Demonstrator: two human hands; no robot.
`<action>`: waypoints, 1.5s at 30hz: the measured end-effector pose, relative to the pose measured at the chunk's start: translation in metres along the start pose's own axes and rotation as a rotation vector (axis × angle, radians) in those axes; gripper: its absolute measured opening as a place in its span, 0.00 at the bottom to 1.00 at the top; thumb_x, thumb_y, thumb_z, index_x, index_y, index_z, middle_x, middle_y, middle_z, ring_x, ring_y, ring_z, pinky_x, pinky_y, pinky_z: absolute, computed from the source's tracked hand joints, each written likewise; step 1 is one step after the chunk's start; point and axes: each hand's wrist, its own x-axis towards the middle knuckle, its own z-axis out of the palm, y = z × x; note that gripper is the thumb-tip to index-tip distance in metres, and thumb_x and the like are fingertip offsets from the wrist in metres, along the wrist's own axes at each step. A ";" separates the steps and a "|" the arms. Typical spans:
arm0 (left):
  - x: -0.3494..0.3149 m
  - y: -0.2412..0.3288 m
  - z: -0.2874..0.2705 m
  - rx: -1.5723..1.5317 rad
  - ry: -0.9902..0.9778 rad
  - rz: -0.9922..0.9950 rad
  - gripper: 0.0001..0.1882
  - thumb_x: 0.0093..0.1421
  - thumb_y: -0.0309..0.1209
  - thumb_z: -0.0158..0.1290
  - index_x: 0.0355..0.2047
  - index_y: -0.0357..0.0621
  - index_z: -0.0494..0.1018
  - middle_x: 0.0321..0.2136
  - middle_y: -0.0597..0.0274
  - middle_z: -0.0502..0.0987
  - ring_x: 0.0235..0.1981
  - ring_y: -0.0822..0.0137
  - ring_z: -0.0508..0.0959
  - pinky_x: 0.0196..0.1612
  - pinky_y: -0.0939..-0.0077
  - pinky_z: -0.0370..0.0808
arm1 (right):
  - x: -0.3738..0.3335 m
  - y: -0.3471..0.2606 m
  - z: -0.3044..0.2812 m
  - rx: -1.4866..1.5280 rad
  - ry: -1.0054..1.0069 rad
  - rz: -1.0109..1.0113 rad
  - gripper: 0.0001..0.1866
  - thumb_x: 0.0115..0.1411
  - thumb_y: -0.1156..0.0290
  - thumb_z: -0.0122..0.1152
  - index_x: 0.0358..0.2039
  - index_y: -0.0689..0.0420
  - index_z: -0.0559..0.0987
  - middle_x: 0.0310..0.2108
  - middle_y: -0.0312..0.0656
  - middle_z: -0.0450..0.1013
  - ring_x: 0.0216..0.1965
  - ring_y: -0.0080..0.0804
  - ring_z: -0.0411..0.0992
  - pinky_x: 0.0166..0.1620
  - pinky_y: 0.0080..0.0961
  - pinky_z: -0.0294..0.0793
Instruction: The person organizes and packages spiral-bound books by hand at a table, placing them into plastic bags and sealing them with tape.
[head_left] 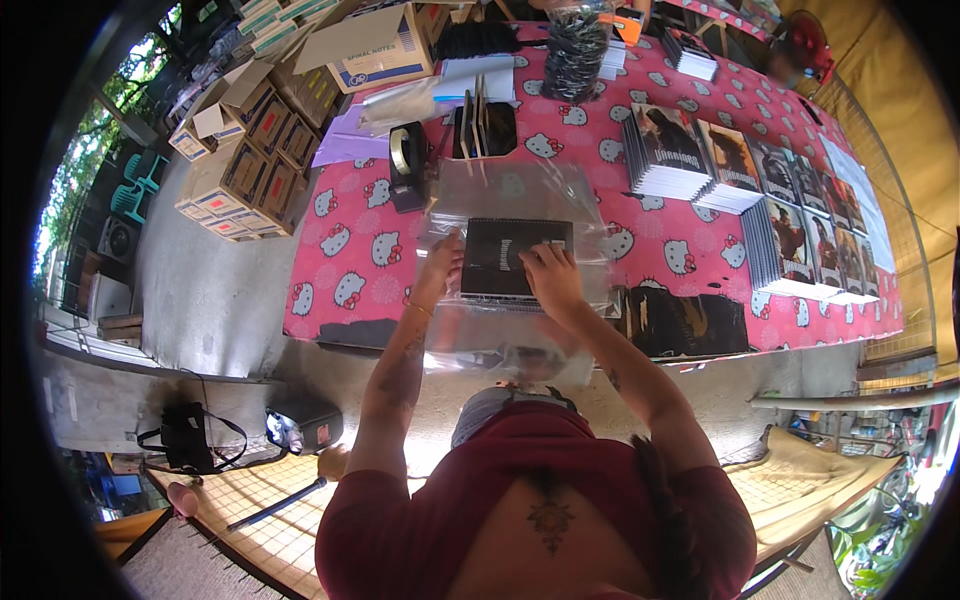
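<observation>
A black spiral notebook (490, 270) with pale lettering lies on clear plastic sheeting (525, 190) at the table's near edge. It looks stacked on at least one more, since further edges show below its cover. Beside its left edge, my left hand (442, 268) is closed on the plastic, fingertips close to the cover. My right hand (555, 277) rests on the notebook's right part, its bent fingers apart on the cover. Loose plastic hangs over the table's edge below both wrists.
Beyond the notebook stand a tape dispenser (405, 165) and a black holder (487, 130) with upright tools. Stacked notebooks (665, 150) with picture covers fill the right side of the pink table (350, 245). A filled clear bag (577, 55) stands behind; cartons (245, 180) are at left.
</observation>
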 end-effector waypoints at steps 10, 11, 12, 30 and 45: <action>-0.006 0.003 0.001 0.079 -0.094 0.103 0.27 0.61 0.48 0.54 0.54 0.45 0.69 0.50 0.59 0.74 0.51 0.64 0.71 0.53 0.65 0.66 | -0.001 0.000 -0.001 0.015 0.023 0.015 0.12 0.53 0.74 0.63 0.39 0.51 0.80 0.37 0.34 0.73 0.42 0.37 0.73 0.44 0.36 0.71; -0.022 0.013 0.020 0.398 0.118 0.474 0.24 0.59 0.43 0.55 0.53 0.45 0.70 0.45 0.57 0.75 0.48 0.63 0.73 0.54 0.63 0.67 | -0.004 0.004 0.000 0.012 0.016 0.041 0.11 0.53 0.74 0.63 0.38 0.51 0.80 0.36 0.34 0.73 0.41 0.37 0.73 0.44 0.36 0.72; -0.052 0.035 0.051 0.709 0.332 0.858 0.23 0.57 0.38 0.55 0.51 0.45 0.70 0.40 0.56 0.76 0.45 0.62 0.74 0.54 0.62 0.67 | -0.004 0.010 0.000 0.004 0.017 0.066 0.09 0.53 0.74 0.63 0.37 0.51 0.80 0.35 0.34 0.74 0.41 0.37 0.73 0.43 0.36 0.72; -0.081 0.010 0.102 1.359 -0.096 1.154 0.17 0.53 0.27 0.55 0.44 0.34 0.74 0.47 0.48 0.78 0.50 0.50 0.77 0.57 0.61 0.73 | -0.055 -0.062 0.005 -0.218 -0.251 0.054 0.35 0.55 0.55 0.65 0.59 0.61 0.70 0.60 0.56 0.63 0.65 0.55 0.59 0.63 0.67 0.54; -0.075 0.006 0.097 1.423 0.013 1.187 0.19 0.53 0.26 0.52 0.47 0.34 0.74 0.47 0.47 0.77 0.52 0.52 0.76 0.61 0.57 0.69 | -0.018 -0.021 -0.047 -0.199 -0.346 -0.070 0.35 0.46 0.61 0.70 0.54 0.63 0.72 0.50 0.47 0.69 0.52 0.42 0.67 0.59 0.40 0.59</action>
